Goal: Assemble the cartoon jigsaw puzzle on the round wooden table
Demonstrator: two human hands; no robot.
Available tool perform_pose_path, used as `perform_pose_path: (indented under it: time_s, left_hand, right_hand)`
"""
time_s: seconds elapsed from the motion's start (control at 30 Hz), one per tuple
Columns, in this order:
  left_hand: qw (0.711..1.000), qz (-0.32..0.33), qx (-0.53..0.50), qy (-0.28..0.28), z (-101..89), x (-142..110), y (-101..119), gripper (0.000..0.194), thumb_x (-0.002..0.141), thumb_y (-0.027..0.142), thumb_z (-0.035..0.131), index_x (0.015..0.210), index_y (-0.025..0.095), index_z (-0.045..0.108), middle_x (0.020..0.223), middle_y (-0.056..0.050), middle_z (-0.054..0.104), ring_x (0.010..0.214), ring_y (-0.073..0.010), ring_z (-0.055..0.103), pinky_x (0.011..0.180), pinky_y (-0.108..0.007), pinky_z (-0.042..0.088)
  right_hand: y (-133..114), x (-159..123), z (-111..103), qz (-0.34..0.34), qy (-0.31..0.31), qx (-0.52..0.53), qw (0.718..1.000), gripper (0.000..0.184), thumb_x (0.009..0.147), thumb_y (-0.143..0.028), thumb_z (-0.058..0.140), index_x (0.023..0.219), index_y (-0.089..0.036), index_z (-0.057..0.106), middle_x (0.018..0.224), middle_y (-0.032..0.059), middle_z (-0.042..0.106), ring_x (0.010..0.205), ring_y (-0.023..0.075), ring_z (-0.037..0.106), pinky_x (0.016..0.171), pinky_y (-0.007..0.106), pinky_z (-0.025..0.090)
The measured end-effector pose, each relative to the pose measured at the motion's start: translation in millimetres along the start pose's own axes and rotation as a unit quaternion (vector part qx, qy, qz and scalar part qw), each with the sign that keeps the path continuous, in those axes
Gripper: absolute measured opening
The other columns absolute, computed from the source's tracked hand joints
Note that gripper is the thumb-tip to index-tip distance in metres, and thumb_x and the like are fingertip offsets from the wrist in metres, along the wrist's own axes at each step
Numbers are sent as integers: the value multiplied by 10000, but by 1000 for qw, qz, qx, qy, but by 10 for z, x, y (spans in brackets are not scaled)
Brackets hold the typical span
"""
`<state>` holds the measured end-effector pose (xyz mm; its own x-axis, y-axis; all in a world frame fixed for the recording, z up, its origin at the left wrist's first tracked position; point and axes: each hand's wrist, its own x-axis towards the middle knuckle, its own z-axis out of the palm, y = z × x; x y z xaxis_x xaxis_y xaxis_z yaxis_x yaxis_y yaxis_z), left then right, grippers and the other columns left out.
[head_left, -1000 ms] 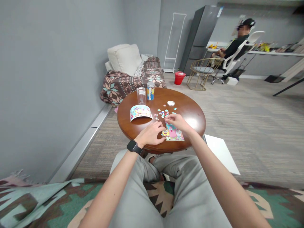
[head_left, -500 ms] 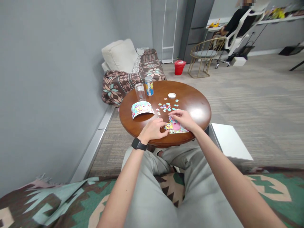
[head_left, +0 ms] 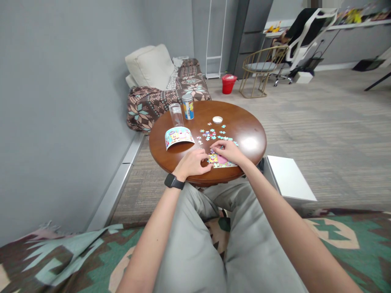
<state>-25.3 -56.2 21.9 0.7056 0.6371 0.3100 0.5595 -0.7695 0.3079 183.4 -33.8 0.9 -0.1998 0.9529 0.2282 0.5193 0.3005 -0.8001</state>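
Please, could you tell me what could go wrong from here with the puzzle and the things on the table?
The joined puzzle lies near the edge of the table, so a piece might fall off. The left hand and right hand are both close against it and could push its pieces apart. The clear glass looks easy to tip if bumped.

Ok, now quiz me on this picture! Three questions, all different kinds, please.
1. True or false: the glass stands beside the tin.
2. What colour is the bin on the floor: a) blue, b) red or c) green?
3. Fill in the blank: the left hand and the right hand are both at the partly joined ____.

Key: 1. True. 2. b. 3. Puzzle.
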Motion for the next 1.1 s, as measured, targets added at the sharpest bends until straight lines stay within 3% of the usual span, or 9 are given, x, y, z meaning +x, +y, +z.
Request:
perform_pose_path:
  time_s: [0.43, 0.8, 1.1]
  left_hand:
    - [1000, 5, 9, 1, -8, 1, -3, 196, 851, 334, 638, 917, 181, 741, 794, -33, 627, 761, -179, 582, 746, -311, 474]
    - [1000, 4, 7, 5, -4, -1, 10, 218, 865, 349, 626, 916, 173, 746, 783, -43, 619, 764, -185, 587, 748, -314, 474]
    - [1000, 11, 11, 10, 0, 0, 8, 240, 874, 354, 613, 907, 157, 746, 770, -42, 611, 751, -180, 576, 732, -308, 459]
  right_hand:
    - [-14, -10, -2, 7, -2, -8, 1000, 152, 839, -248, 634, 886, -166, 754, 918, 56, 775, 879, 195, 691, 855, 306, 499]
    - [53, 27, -13, -50, 11, -60, 997, 121, 813, -232, 670, 849, -184, 775, 898, 66, 696, 898, 198, 622, 865, 328, 479]
    - [139, 51, 41, -56, 36, -22, 998, 76, 744, -208, 687, 762, -192, 759, 819, 38, 684, 758, 168, 582, 753, 305, 475]
